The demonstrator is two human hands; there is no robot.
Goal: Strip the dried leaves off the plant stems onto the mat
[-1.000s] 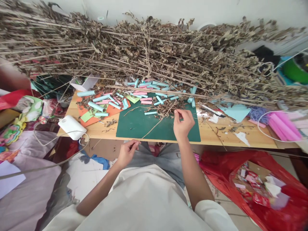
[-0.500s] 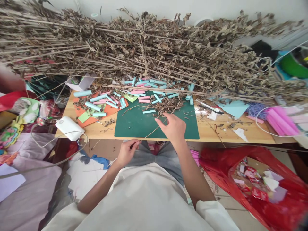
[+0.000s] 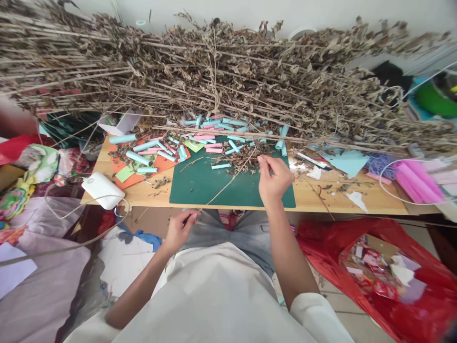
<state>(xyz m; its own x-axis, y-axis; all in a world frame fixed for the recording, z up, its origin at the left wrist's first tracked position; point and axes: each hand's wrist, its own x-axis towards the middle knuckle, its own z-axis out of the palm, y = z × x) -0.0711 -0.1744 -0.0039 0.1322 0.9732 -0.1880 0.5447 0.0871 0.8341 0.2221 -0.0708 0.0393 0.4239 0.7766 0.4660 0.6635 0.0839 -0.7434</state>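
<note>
My left hand (image 3: 181, 229) pinches the lower end of a thin dry stalk (image 3: 222, 189) just off the table's front edge. From there the stalk slants up and right over a green cutting mat (image 3: 200, 183), its far end merging into a heap of crumbled dry leaves (image 3: 241, 159). My right hand (image 3: 274, 180) is closed, thumb and fingertips together, over the mat's right part beside the leaf heap. Whatever lies between those fingertips is too small to make out. Short blue paper tubes (image 3: 220, 166) and pink paper tubes (image 3: 214, 148) lie on and behind the mat.
A large pile of dried leafy stalks (image 3: 214, 71) spans the back of the table. A white power bank (image 3: 103, 190) with a cable sits at the left edge. At the right are a pen (image 3: 314, 161) and pink paper (image 3: 417, 180); below, a red bag (image 3: 321, 238) with scraps.
My right hand has moved right, away from the stalk, and its fingers have come together. My left hand has shifted slightly left and down, still holding the stalk.
</note>
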